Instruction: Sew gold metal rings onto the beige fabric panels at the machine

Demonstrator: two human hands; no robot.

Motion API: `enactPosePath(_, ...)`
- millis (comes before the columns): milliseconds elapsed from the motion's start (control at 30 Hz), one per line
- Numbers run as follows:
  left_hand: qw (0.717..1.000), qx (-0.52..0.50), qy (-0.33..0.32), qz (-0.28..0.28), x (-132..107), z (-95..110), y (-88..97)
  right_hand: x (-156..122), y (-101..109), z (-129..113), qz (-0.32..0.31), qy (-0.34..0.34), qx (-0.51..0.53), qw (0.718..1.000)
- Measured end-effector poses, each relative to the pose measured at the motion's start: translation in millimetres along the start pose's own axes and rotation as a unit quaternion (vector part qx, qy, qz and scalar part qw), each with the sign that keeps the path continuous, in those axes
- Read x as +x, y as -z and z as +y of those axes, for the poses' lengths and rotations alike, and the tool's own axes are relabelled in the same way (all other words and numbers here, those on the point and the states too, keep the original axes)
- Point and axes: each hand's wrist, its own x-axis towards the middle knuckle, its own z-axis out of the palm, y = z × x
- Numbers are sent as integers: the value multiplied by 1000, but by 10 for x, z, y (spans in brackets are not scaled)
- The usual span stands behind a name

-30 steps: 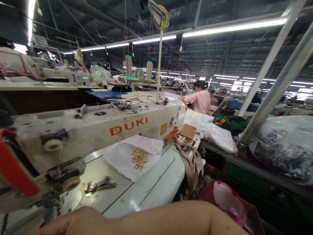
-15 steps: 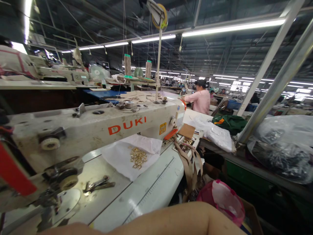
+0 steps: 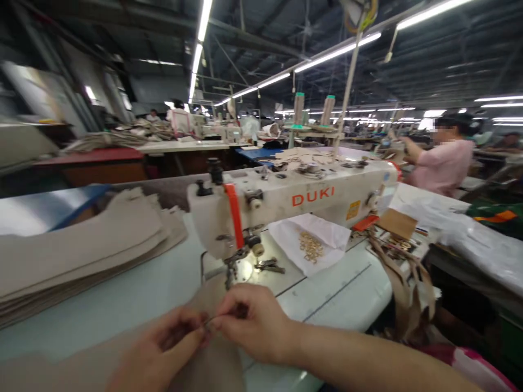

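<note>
My left hand (image 3: pixel 163 343) and my right hand (image 3: pixel 257 324) meet fingertip to fingertip in front of the sewing machine (image 3: pixel 278 201). Both are pinched closed around something small and dark between them, too blurred to name. A beige fabric piece (image 3: pixel 220 359) lies beneath my hands and runs toward the machine's needle area. Gold metal rings or clasps (image 3: pixel 310 247) are heaped on a white sheet (image 3: pixel 281 234) under the machine arm. Beside the needle area rests a small metal tool (image 3: pixel 270 265), perhaps thread snips.
Stacked beige fabric panels (image 3: pixel 106 239) lie at the left of the table. Beige straps (image 3: pixel 408 288) hang over its right end, near a brown piece (image 3: pixel 396 223). A co-worker in a pink top (image 3: pixel 443 163) sits at the back right.
The view has swung left, bringing the whole machine and the fabric stack into sight. Both hands now show, pinched together before the needle area; earlier only a bare arm was visible.
</note>
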Motion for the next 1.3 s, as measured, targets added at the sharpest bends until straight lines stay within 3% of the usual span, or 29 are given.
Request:
enactPosePath(133,996,-91,12,-18,-125,258,-29,-38,8,-50,-13,-7,-18,1000)
enactPosePath(267,992,-125,1,-4,-183,341,-99,-71,31,-67,-37,-8,-24,999)
enactPosePath(667,990,45,-120,59,-330,347,-107,-81,35,-36,-58,-78,90,991)
enactPosePath(800,993,26,-101,55,-312,330,-102,-75,61,-62,-84,-70,52,993)
enactPosePath(967,997,31,-65,-9,-296,358,-61,-66,83,-103,-91,-50,39,994)
enactPosePath(1300,996,57,-72,13,-315,467,-68,-80,88,-81,-86,-57,30,994)
